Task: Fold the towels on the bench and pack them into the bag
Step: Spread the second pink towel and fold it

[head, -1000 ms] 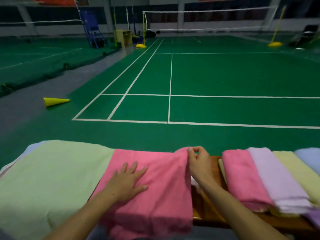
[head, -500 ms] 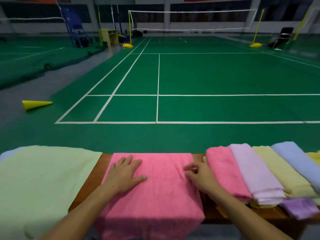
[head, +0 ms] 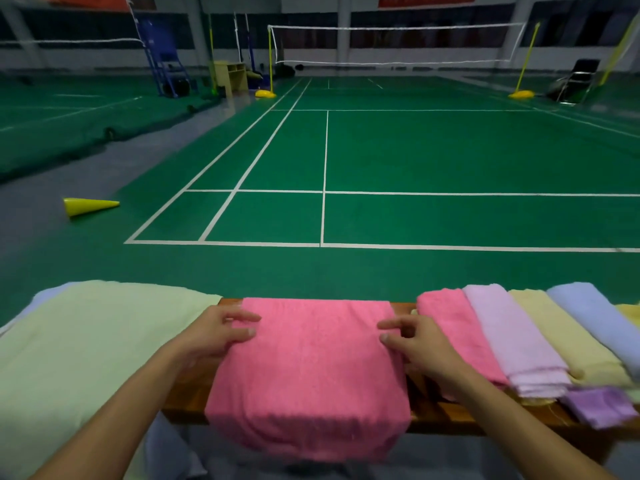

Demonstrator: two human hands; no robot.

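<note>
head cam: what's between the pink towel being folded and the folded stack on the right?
In the head view, the right hand at the pink towel edge, over a strip of bare wooden bench before the folded stack.

Pink towel [head: 308, 368]: draped across wooden bench [head: 433, 415]. Left hand [head: 216, 332] at its left edge, right hand [head: 417, 341] at its right, seemingly pinching. Green towel [head: 86, 348] left; folded stack [head: 519, 337] right.
</note>
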